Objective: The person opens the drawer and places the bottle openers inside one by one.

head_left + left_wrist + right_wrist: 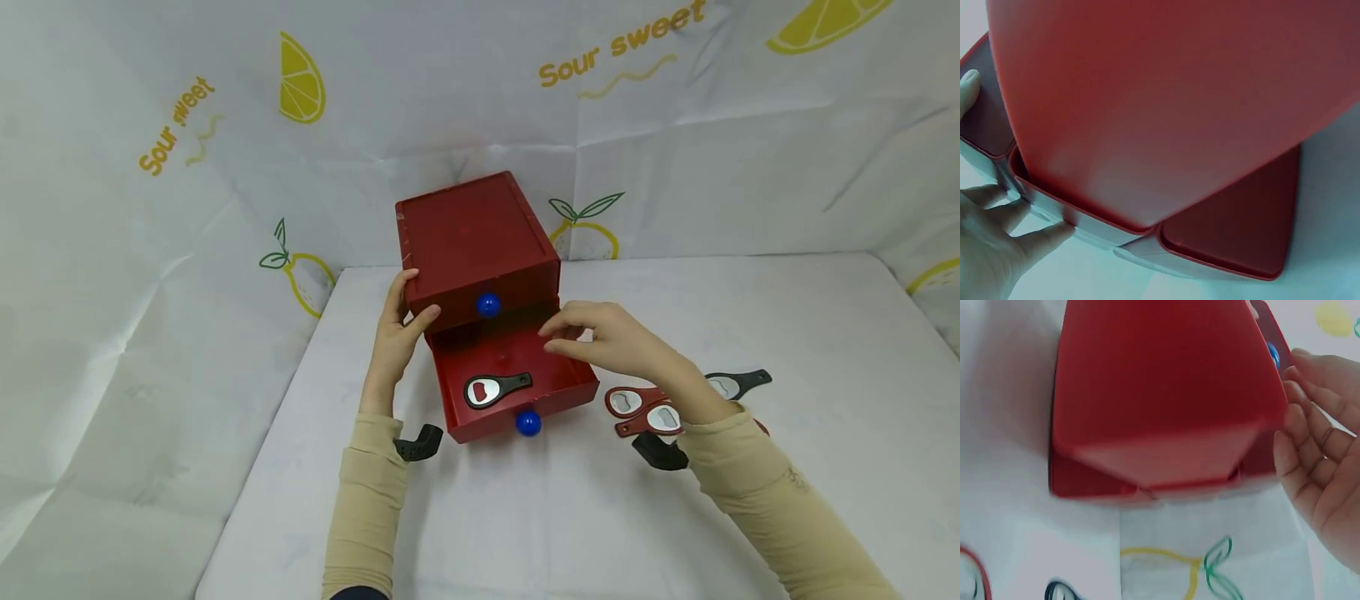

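A red two-drawer box (467, 237) stands on the table, its lower drawer (461, 429) pulled out and its upper one shut. In that lower drawer lies a black bottle opener (495, 389) with a metal plate. My left hand (392, 346) rests against the box's left side, thumb by the front edge; the left wrist view shows its fingers (1047, 242) fairly straight along the wall. Over the right side of the pulled-out drawer, my right hand (600, 337) hovers with loosely bent fingers and nothing between them. Blue ball knobs (528, 423) mark the drawer fronts.
Right of the box, partly under my right forearm, lie red bottle openers (624, 402) and a black one (742, 382). A white cloth with lemon prints (472, 83) hangs behind the table. Black camera mounts (420, 443) stick out at both wrists.
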Motion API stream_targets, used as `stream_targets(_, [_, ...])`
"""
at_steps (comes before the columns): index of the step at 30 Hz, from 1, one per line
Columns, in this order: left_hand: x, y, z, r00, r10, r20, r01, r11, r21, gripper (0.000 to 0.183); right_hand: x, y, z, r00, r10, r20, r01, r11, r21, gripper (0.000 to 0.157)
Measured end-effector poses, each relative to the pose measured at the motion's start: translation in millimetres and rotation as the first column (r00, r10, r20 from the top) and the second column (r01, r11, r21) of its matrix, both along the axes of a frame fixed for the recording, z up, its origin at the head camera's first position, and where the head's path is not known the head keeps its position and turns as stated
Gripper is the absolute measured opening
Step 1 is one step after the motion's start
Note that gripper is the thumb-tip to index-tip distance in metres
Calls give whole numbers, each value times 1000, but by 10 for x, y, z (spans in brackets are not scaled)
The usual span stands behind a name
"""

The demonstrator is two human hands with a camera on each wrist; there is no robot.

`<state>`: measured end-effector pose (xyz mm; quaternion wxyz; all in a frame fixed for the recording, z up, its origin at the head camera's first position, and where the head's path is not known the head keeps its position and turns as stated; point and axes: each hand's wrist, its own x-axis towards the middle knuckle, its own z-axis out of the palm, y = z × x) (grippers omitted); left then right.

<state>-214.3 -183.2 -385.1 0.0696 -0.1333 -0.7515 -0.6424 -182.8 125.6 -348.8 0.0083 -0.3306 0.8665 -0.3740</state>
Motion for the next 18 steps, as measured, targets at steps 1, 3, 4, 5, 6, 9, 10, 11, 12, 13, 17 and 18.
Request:
stream_targets(1, [-25, -15, -26, 1000, -7, -5, 6, 1000, -4, 54, 6, 57, -11, 1000, -10, -15, 9, 1000, -19, 17])
stream_targets(3, [-31, -23, -16, 1000, -18, 2, 18, 1000, -15, 52, 19, 164, -47, 998, -39, -45, 36, 998, -54, 16])
stream_targets(4, [-33, -24, -8, 1000, -23, 9, 23, 1000, -21, 51, 28, 217, -63, 997, -59, -47, 56, 996, -67, 16])
stream_targets(5, [-33, -24, 2, 999, -29, 14, 29, 999, -24, 50, 35, 269, -79, 996, -82, -44, 78, 994, -75, 16])
stream_targets(6, [-30, -23, 13, 999, -33, 20, 34, 999, -27, 49, 43, 318, -96, 994, -104, -33, 102, 992, -77, 15])
stream_targets(9, [13, 1, 81, 998, -47, 31, 48, 998, -34, 45, 71, 461, -147, 984, -176, 23, 177, 983, -48, 15])
stream_targets(10, [30, 11, 106, 998, -52, 34, 53, 998, -32, 43, 80, 506, -170, 980, -197, 42, 198, 980, -33, 15])
stream_targets(11, [49, 21, 131, 998, -57, 36, 58, 998, -28, 42, 88, 549, -195, 976, -213, 51, 214, 977, -17, 15])
stream_targets(12, [66, 31, 153, 997, -61, 37, 62, 998, -26, 42, 96, 590, -223, 972, -226, 62, 226, 974, 1, 16])
stream_targets(13, [83, 42, 174, 997, -63, 39, 63, 998, -22, 41, 101, 630, -254, 969, -236, 67, 236, 972, 20, 16])
stream_targets(17, [120, 58, 207, 997, -72, 31, 73, 997, -12, 38, 111, 778, -393, 962, -257, 97, 247, 963, 103, 20])
stream_targets(18, [127, 61, 213, 997, -75, 28, 75, 997, -11, 38, 113, 812, -429, 960, -258, 110, 244, 961, 127, 22])
